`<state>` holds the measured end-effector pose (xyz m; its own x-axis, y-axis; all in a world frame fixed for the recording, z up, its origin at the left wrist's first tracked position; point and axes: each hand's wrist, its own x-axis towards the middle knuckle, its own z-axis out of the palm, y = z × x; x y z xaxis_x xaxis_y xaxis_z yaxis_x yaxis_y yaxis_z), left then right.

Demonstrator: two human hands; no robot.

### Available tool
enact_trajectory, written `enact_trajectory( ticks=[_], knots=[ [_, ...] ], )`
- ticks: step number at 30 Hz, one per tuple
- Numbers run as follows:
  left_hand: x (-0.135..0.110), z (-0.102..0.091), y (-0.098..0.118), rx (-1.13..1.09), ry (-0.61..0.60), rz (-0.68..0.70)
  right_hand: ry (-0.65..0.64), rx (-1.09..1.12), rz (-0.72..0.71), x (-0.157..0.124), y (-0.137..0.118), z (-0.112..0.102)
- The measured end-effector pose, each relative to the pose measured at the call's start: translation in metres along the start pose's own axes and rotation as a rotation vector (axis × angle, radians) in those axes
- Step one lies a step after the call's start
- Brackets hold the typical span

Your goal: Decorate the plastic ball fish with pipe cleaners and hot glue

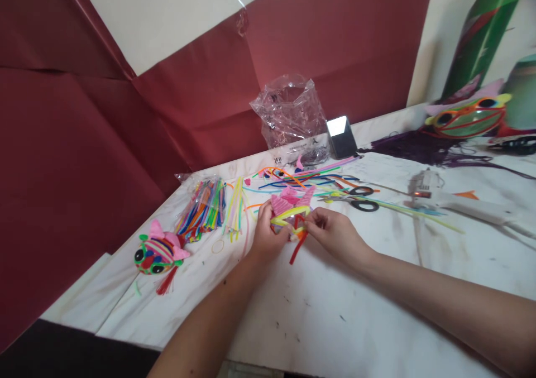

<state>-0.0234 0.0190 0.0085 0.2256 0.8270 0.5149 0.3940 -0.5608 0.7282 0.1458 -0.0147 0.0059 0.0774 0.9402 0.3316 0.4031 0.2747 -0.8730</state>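
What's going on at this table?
A person is working with both hands: the left hand holds a small pink-and-yellow craft piece above the table, while the right hand pinches a red strip against it. A decorated piece with black eyes and a bundle of coloured strips lie to the left; scissors and a white glue gun lie to the right.

left hand (268,230): bare | right hand (337,234): bare | forearms (435,291): bare, small spot (225,281) on left

A craft workspace; scissors (350,198), glue gun (460,204), bundled pipe cleaners (204,207).
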Motion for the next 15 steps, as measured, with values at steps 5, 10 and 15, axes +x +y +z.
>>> enact_trajectory(
  ticks=[5,10,15],
  knots=[
    [0.0001,0.0004,-0.0026,-0.020,0.000,0.010,0.015,-0.037,-0.038,-0.0012,0.0001,0.0007],
    [-0.0016,0.0004,0.0015,-0.010,0.006,0.006,0.024,-0.085,-0.074,0.0000,0.0013,-0.0004],
    [-0.0028,0.0047,0.0014,0.003,0.041,-0.014,0.036,-0.133,-0.091,0.0008,0.0021,-0.0006]
  ],
)
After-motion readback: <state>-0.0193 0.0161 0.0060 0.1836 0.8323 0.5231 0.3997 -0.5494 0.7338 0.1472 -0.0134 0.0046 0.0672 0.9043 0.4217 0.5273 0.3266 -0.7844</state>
